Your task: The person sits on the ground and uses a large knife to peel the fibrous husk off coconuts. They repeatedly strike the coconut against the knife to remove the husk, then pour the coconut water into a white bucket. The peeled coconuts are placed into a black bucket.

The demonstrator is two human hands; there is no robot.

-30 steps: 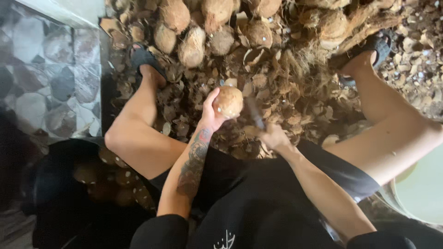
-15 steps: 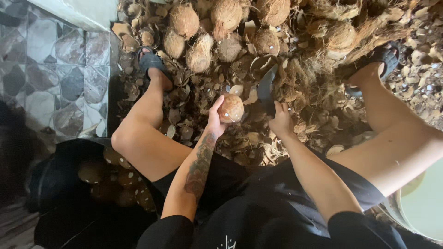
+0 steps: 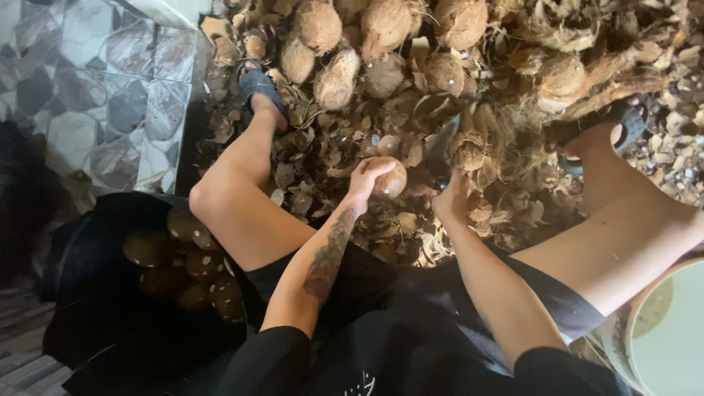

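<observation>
My left hand (image 3: 364,180) grips a small round husked coconut (image 3: 390,180) and holds it over the litter of husk between my legs. To its right, my right hand (image 3: 452,199) is closed around the handle of a dark knife (image 3: 441,150) whose blade points up and away, close beside the coconut. Both forearms reach forward from my black sleeves. Whether the blade touches the coconut I cannot tell.
A heap of unpeeled brown coconuts (image 3: 345,44) lies ahead, with husk scraps (image 3: 323,158) all over the floor. A black tub (image 3: 110,293) of peeled coconuts (image 3: 183,264) sits at my left. A pale bucket (image 3: 664,330) stands at lower right. Patterned tiles (image 3: 88,95) lie at left.
The knife was down against the coconut a second ago; my right hand has since lifted its blade up and away. My left hand has turned the coconut slightly in its grip.
</observation>
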